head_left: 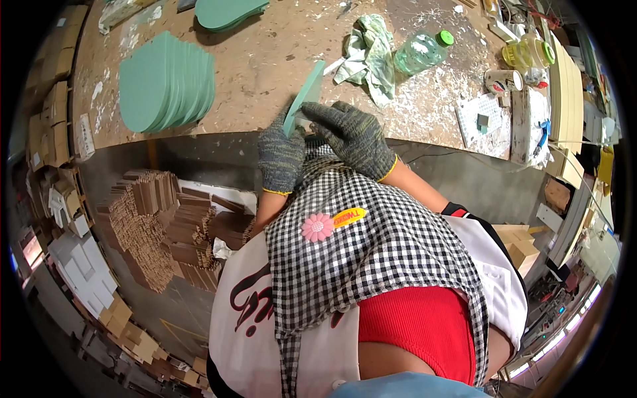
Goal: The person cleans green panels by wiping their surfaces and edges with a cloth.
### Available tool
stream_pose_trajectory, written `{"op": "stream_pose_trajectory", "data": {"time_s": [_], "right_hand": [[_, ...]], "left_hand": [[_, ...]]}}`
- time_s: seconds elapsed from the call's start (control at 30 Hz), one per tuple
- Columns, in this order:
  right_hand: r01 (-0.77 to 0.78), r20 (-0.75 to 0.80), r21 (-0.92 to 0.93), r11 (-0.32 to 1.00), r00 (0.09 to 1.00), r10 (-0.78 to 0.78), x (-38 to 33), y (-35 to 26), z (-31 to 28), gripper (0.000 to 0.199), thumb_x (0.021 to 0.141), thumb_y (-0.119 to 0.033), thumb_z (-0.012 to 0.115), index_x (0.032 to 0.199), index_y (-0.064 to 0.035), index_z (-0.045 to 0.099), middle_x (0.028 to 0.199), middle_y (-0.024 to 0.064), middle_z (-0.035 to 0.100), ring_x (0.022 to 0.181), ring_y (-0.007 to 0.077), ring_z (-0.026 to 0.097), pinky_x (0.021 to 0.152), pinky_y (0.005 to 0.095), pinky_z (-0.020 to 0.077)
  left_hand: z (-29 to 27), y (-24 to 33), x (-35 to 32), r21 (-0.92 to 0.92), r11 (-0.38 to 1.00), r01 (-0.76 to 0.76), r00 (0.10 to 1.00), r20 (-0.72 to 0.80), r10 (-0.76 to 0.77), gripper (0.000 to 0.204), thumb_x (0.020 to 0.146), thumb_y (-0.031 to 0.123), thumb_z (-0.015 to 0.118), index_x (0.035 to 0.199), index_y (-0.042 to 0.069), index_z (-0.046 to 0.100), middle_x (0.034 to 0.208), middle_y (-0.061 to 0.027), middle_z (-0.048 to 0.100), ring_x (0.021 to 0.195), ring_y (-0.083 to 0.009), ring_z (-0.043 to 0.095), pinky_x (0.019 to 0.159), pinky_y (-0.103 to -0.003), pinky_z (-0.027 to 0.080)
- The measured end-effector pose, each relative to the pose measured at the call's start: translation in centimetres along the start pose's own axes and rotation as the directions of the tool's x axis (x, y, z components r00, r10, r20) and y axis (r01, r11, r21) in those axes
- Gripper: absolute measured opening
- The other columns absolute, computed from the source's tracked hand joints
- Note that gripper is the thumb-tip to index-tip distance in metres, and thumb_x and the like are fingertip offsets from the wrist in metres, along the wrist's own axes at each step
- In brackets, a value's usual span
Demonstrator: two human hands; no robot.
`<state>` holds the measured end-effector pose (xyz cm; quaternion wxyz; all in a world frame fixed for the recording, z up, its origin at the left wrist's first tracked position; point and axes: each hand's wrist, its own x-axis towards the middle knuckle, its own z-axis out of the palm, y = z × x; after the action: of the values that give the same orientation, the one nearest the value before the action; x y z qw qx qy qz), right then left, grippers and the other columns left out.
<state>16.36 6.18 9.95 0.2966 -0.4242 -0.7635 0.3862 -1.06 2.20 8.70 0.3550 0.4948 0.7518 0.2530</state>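
A thin green panel stands tilted on edge at the near side of the table. My left hand, in a dark grey knitted glove with a yellow cuff, is closed around its lower end. My right hand, gloved the same way, has its fingers bent against the panel's right side near the lower end. The glove hides part of that grip. To the left, a stack of matching green panels with rounded ends stands on the table. More green panels lie at the far edge, partly cut off by the picture.
The worn worktable is spotted with white paint. A crumpled cloth lies beside a clear bottle with a green cap. Further right are a yellowish bottle and a paper cup. Stacked brown strips sit on the floor at left.
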Motion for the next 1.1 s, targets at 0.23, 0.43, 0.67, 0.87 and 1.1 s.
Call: {"op": "stream_pose_trajectory", "data": {"time_s": [0.23, 0.43, 0.67, 0.87, 1.1], "right_hand": [[-0.033, 0.126, 0.079, 0.996, 0.992, 0.023, 0.5, 0.3, -0.4, 0.04, 0.091, -0.027, 0.068, 0.128, -0.0132, 0.065, 0.095, 0.013, 0.069, 0.086, 0.0262, 0.07, 0.076, 0.0365, 0.0558], [-0.304, -0.345, -0.111, 0.946, 0.905, 0.25, -2.6, 9.8, -5.2, 0.017, 0.088, -0.018, 0.071, 0.102, -0.0068, 0.073, 0.091, 0.0119, 0.071, 0.08, 0.0285, 0.067, 0.076, 0.0362, 0.054], [-0.526, -0.474, -0.589, 0.614, 0.84, 0.265, -8.1, 16.1, -10.8, 0.016, 0.083, -0.024, 0.072, 0.093, -0.0115, 0.074, 0.092, 0.013, 0.071, 0.088, 0.0329, 0.065, 0.082, 0.0439, 0.0505], [-0.132, -0.359, -0.424, 0.896, 0.933, -0.032, 0.0, 13.3, -4.6, 0.025, 0.087, -0.017, 0.072, 0.112, -0.0139, 0.07, 0.115, 0.0126, 0.067, 0.107, 0.0332, 0.063, 0.091, 0.0426, 0.0503], [-0.256, -0.231, -0.302, 0.918, 0.954, 0.19, 8.3, 15.0, -2.8, 0.032, 0.095, -0.032, 0.061, 0.117, -0.0106, 0.069, 0.123, 0.0147, 0.067, 0.114, 0.0288, 0.063, 0.097, 0.0414, 0.0503]], "left_hand": [[0.2, 0.1, 0.4, -0.011, 0.999, -0.046, 0.998, -0.032, 0.046, 0.043, 0.083, 0.014, 0.073, 0.122, -0.001, 0.064, 0.106, -0.0219, 0.071, 0.094, -0.0314, 0.071, 0.082, -0.04, 0.055], [-0.1, -2.4, 0.2, -0.097, 0.991, -0.089, 0.991, -0.111, 0.078, 0.043, 0.084, 0.016, 0.074, 0.121, -0.004, 0.063, 0.104, -0.0189, 0.072, 0.091, -0.0266, 0.07, 0.082, -0.037, 0.054], [-1.9, -1.6, 1.3, -0.003, 1.0, 0.014, 0.999, -0.039, -0.015, 0.043, 0.085, 0.016, 0.074, 0.121, -0.004, 0.063, 0.106, -0.0186, 0.072, 0.094, -0.0261, 0.069, 0.084, -0.037, 0.054], [-1.5, -0.5, 1.2, 0.104, 0.994, -0.046, 0.998, -0.041, 0.05, 0.044, 0.086, 0.022, 0.071, 0.125, 0.001, 0.064, 0.108, -0.0208, 0.07, 0.095, -0.0321, 0.07, 0.085, -0.04, 0.054], [-1.0, -0.2, 0.9, 0.026, 0.996, -0.088, 0.996, -0.031, 0.088, 0.043, 0.086, 0.015, 0.071, 0.124, -0.002, 0.063, 0.103, -0.0193, 0.072, 0.089, -0.027, 0.07, 0.08, -0.037, 0.054]]}}
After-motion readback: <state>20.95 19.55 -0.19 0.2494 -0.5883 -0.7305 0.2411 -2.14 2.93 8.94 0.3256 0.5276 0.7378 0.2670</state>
